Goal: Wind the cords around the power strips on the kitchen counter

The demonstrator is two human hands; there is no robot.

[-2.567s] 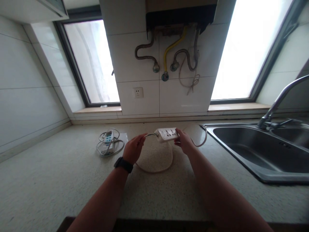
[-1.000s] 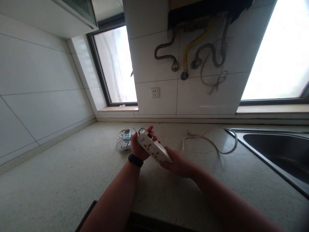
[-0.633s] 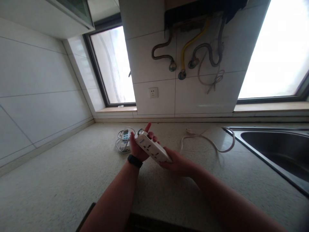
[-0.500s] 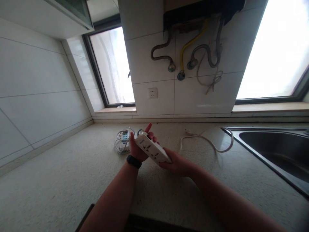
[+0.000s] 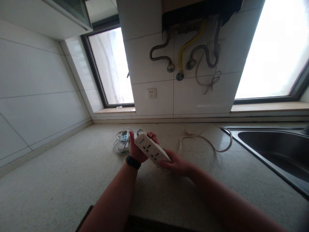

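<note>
A white power strip (image 5: 151, 149) is held tilted above the countertop, its socket face turned up toward me. My left hand (image 5: 138, 151), with a black band on its wrist, wraps round the strip's far left end, fingers curled over the far side. At the near right end, my right hand (image 5: 174, 163) grips the strip with its thumb side on the edge. Just left of my left hand lies a second power strip (image 5: 124, 136), bluish and white, with its cord coiled round it. A pale cord (image 5: 200, 136) runs across the counter to the right; where it joins is hidden.
The speckled countertop (image 5: 60, 180) stretches along a tiled wall. A steel sink (image 5: 241, 132) is set in at the right. On the wall are a socket (image 5: 152, 93), hoses (image 5: 161, 58) and a loosely knotted cord (image 5: 213, 79). A cabinet (image 5: 43, 16) overhangs the upper left.
My left hand's raised finger has curled down over the strip's far side. The strip stays in both hands, turned very slightly. The view has shifted a little.
</note>
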